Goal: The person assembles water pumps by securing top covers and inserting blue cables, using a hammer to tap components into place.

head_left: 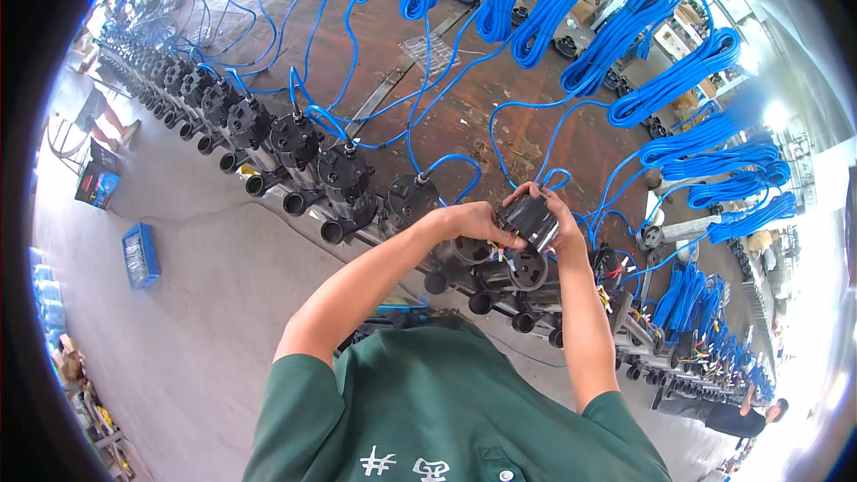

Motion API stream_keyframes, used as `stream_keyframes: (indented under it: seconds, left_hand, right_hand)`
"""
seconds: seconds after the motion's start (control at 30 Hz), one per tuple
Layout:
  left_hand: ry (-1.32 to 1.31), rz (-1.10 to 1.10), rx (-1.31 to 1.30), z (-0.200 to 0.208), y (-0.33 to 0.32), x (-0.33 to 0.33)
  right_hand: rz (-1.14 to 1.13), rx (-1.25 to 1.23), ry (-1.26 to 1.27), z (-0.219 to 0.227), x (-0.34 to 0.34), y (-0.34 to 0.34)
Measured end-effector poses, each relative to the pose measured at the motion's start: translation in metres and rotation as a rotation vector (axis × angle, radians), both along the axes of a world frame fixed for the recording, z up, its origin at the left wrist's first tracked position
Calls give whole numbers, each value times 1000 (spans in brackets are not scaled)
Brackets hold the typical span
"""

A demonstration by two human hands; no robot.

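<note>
A round black plastic pump cover (533, 219) is between my two hands, above the table's near edge. My left hand (486, 221) grips its left side, with the thumb pressed along the lower rim. Around the right side curl the fingers of my right hand (561, 216). A blue cable (555, 177) loops just behind the cover; whether it joins it is hidden by my fingers. Right below my hands stands an uncovered black pump body (528, 270), with thin coloured wires near its top. Beside it on the left is another round black pump top (470, 250).
Capped black pumps (346, 174) line the table edge to the left; uncapped ones with loose wires continue right. Coiled blue cables (625, 31) hang beyond the brown tabletop (384, 45). A blue crate (140, 256) sits on the floor. Another person (736, 418) is at far right.
</note>
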State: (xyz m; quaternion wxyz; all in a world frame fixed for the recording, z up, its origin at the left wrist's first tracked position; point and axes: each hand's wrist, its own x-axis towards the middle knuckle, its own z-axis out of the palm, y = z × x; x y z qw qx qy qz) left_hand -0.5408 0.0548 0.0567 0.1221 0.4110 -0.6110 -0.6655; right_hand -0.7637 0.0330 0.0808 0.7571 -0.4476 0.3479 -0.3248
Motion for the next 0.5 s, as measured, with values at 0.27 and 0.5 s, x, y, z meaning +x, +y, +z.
stream_keyframes:
  seconds: [0.27, 0.5]
  left_hand:
    - [-246, 575, -723, -41, 37, -15]
    - [-156, 732, -601, -55, 57, -7]
  right_hand:
    - [-197, -74, 314, -6, 16, 9]
    - [-327, -305, 619, -25, 31, 22]
